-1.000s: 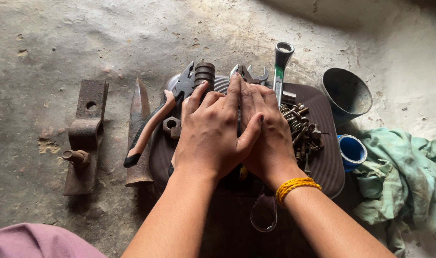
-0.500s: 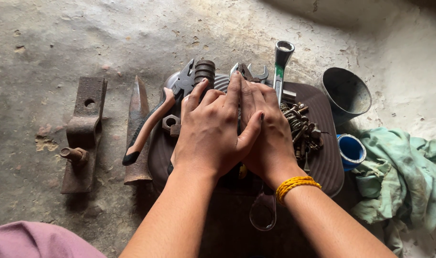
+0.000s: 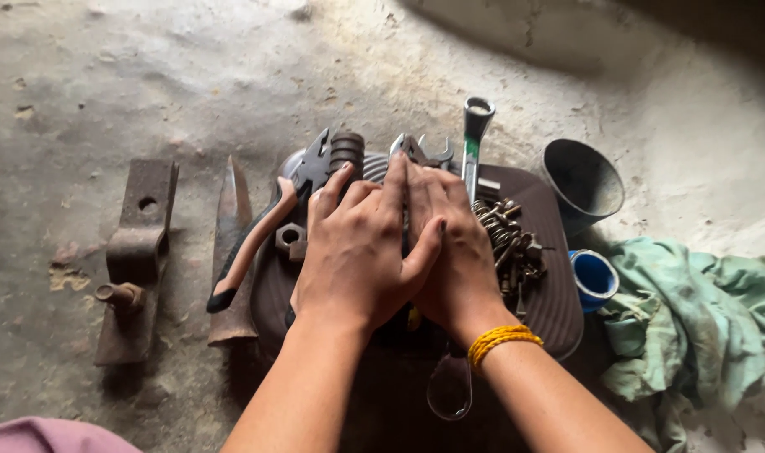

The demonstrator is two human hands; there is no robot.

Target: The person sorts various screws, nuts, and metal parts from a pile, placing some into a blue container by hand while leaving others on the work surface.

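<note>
My left hand [image 3: 357, 252] and my right hand [image 3: 453, 252] lie flat side by side, fingers straight, on a dark ribbed tray [image 3: 558, 310] full of tools. My left thumb rests over the back of my right hand. A yellow thread band [image 3: 495, 340] circles my right wrist. Whatever lies under the palms is hidden, except a bit of yellow [image 3: 413, 319]. Pliers with orange handles [image 3: 248, 243] and a hex nut [image 3: 288, 237] sit just left of my left hand. A pile of rusty bolts [image 3: 508, 243] lies right of my right hand.
A ring spanner with a green band [image 3: 473, 143] and an open-end spanner [image 3: 437, 153] stick out past the fingertips. A grey funnel [image 3: 583, 180], a blue cap [image 3: 594, 277] and a green rag [image 3: 701, 319] lie right. A rusty bracket [image 3: 135, 252] and wedge [image 3: 231, 243] lie left.
</note>
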